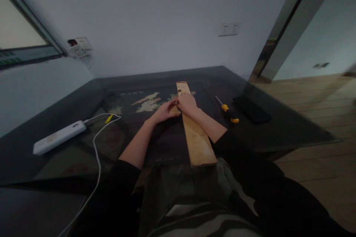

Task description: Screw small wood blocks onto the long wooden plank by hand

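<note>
Item: long pale wooden plank (194,133), laid lengthwise on the dark glass-topped table (278,126), near end overhanging at 6 o'clock. It is steadied by the left hand (166,112), fingers pressed flat; the right hand (187,104) is curled on top, whether pinching something cannot be told. A yellow-handled screwdriver (228,111) is kept at 3 o'clock, within reach.

Dim, bluish indoor view. Light enters from the window (19,37) far to the left of my hands (178,107), leaving the dark glass table (278,129) under them nearly black, with faint reflections on its surface. The wooden plank (196,137) beneath my fingers is the brightest surface near them. My sleeves merge into shadow below. Wide-angle distortion bends the door frame (289,22) to the right; fine detail is soft and noisy throughout.
</note>
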`<state>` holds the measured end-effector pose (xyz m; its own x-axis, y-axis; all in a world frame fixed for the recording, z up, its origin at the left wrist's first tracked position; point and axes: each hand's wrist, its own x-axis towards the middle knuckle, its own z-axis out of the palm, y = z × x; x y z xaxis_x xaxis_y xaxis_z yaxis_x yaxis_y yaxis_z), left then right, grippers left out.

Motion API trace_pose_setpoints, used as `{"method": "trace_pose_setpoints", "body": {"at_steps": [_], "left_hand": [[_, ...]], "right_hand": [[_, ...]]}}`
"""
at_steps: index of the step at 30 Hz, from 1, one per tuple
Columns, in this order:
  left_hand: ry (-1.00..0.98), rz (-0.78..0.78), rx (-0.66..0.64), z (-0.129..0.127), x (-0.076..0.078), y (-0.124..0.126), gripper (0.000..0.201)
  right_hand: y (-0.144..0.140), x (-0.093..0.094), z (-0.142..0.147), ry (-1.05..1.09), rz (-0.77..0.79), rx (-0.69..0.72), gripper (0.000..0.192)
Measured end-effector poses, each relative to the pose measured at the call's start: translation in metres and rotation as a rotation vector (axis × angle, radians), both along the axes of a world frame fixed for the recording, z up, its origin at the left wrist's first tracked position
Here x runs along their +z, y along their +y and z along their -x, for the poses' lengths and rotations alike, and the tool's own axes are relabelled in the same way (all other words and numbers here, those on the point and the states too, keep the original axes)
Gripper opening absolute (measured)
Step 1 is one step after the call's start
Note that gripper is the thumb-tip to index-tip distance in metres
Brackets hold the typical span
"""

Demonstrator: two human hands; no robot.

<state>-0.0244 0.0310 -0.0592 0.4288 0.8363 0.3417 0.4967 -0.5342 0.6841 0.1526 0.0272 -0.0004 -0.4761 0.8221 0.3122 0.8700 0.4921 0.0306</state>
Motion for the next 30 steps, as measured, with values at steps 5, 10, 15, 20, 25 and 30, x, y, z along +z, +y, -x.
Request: {"method": "trace_pose_setpoints", "body": {"at_steps": [5, 10, 15, 20, 25, 30], "left_hand": [[-0.009, 0.010, 0.015, -0.0008, 0.0021, -0.0022, 0.077], [-0.034, 0.008, -0.022, -0.0011, 0.0015, -0.0015, 0.076], [-0.027, 0.005, -0.010, -0.0004, -0.0011, 0.0009, 0.077], [-0.025, 0.019, 0.006, -0.0009, 0.0014, -0.0015, 0.076], [-0.030, 0.011, -0.002, -0.0021, 0.0045, -0.0042, 0.075], [-0.007, -0.003, 0.020, -0.0009, 0.0030, -0.0031, 0.076]], "right_hand": [[-0.0028, 0.0003, -0.0009, -0.018, -0.037, 0.015, 0.024], [-0.0021, -0.0008, 0.0015, -0.026, 0.004, 0.017, 0.026], [0.0003, -0.0031, 0.0004, 0.006, -0.020, -0.002, 0.025], [0.0000, -0.0033, 0.0010, -0.010, -0.005, -0.004, 0.025], [-0.0004, -0.0034, 0.0000, 0.025, 0.016, 0.005, 0.022], [-0.0001, -0.0066, -0.0023, 0.045, -0.058, -0.009, 0.025]]}}
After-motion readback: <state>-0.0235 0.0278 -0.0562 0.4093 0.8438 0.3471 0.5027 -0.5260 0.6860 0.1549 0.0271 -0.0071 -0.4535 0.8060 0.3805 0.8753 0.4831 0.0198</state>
